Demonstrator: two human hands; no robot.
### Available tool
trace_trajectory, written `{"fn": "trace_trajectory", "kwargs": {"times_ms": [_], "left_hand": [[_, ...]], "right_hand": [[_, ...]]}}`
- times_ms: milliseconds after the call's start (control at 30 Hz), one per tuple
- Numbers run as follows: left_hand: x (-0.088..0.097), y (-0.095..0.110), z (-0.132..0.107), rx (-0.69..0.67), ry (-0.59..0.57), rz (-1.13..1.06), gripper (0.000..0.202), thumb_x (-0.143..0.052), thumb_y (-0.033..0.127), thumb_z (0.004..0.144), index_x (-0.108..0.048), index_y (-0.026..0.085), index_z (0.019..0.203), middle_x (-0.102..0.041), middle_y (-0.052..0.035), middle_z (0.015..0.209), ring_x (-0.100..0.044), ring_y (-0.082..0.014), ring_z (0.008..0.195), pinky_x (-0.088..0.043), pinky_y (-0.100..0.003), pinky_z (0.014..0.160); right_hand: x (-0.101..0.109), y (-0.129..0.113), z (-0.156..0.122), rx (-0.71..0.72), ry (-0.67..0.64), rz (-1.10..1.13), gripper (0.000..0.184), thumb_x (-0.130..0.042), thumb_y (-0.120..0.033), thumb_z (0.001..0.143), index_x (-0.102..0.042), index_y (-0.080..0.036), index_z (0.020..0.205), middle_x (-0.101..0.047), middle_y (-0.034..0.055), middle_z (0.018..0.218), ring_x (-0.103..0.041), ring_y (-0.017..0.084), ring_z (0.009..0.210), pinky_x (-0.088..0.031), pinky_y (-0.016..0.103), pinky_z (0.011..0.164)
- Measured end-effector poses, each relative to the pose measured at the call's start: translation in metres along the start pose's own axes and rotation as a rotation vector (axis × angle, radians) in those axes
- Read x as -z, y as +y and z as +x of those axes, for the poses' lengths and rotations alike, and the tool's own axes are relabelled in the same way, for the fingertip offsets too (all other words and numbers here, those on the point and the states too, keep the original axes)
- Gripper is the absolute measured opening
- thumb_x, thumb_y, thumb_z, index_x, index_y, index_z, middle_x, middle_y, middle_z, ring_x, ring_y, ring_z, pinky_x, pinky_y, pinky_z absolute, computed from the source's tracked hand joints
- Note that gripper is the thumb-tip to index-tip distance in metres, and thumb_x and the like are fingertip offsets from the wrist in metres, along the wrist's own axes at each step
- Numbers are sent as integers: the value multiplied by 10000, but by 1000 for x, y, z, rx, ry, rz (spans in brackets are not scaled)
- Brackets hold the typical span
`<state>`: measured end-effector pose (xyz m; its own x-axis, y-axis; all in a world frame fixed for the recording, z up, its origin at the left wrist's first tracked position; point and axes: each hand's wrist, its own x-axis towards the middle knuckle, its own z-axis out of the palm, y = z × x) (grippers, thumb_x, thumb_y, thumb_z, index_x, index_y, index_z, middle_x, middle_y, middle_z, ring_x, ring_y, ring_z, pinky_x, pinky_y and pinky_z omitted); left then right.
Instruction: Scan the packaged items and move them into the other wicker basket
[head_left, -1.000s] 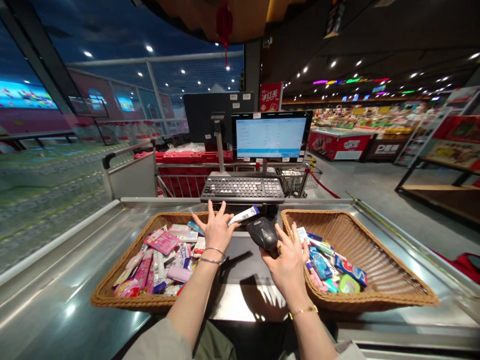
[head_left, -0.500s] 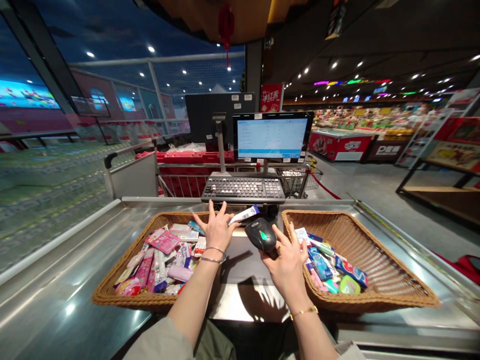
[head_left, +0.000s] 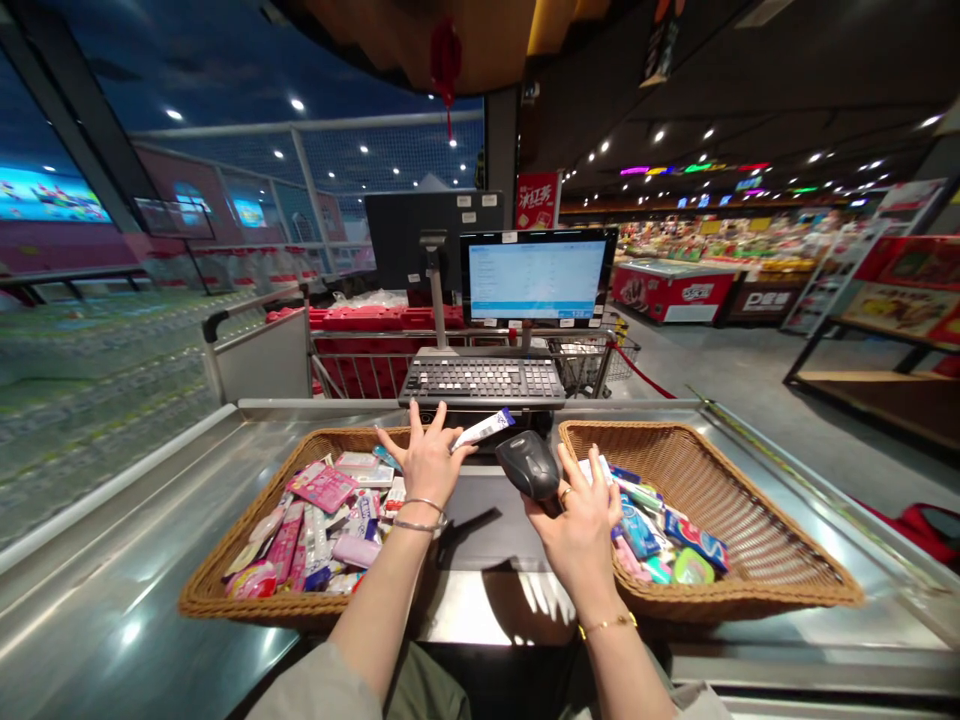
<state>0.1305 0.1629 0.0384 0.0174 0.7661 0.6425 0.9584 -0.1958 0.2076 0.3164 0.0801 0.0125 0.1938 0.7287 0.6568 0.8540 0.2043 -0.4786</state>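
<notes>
My left hand (head_left: 429, 462) pinches a slim white and blue box (head_left: 484, 430) between thumb and finger, its barcode side showing; the other fingers are spread. A black barcode scanner (head_left: 529, 465) is in my right hand (head_left: 581, 515), its head turned toward the slim box but apart from it. The scanner's handle is mostly hidden by the hand. Beside my left hand, a wicker basket (head_left: 196, 590) holds many pink, white and purple packets. Another wicker basket (head_left: 780, 520) sits by my right hand, with toothpaste-like boxes and small packs gathered at its near left side.
Ahead are a black keyboard (head_left: 484, 380) and a lit monitor (head_left: 536, 277). Both baskets rest on a metal counter (head_left: 127, 530). A metal shopping cart (head_left: 360, 365) stands beyond the counter, with a red freezer (head_left: 675, 292) farther off at the right.
The green light on the scanner has gone out, and the scanner has shifted slightly right, away from the slim box. The whole view has moved a little.
</notes>
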Motion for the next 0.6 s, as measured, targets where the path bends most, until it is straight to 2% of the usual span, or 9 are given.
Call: {"fn": "trace_trajectory", "kwargs": {"times_ms": [200,433,600], "left_hand": [[9,16,-1,-38,39,-38,149,-682,409,809,-725,335,931,-550,3,1408,-193,-353,1468,209,-743,1029],[6,37,-2,-67,19,-84,145,-691,411,807,-718,338,929,-563,9,1397,-184,-344,1472,165,-764,1037],[3,56,-2,-95,-3,-101,151,-683,427,812,-716,337,929,-549,19,1409,-199,-357,1466,153,-773,1038]], "right_hand": [[6,8,-1,-24,102,-9,240,-595,-361,816,-705,-220,976,-582,73,1353,-271,338,1420,-170,624,1096],[17,15,0,-82,221,-42,286,-578,-413,820,-709,-184,932,-609,109,1307,-298,337,1405,-175,579,1108],[24,26,0,-135,278,-70,350,-562,-428,824,-677,-178,1040,-615,115,1295,-305,323,1399,-176,572,1101]]}}
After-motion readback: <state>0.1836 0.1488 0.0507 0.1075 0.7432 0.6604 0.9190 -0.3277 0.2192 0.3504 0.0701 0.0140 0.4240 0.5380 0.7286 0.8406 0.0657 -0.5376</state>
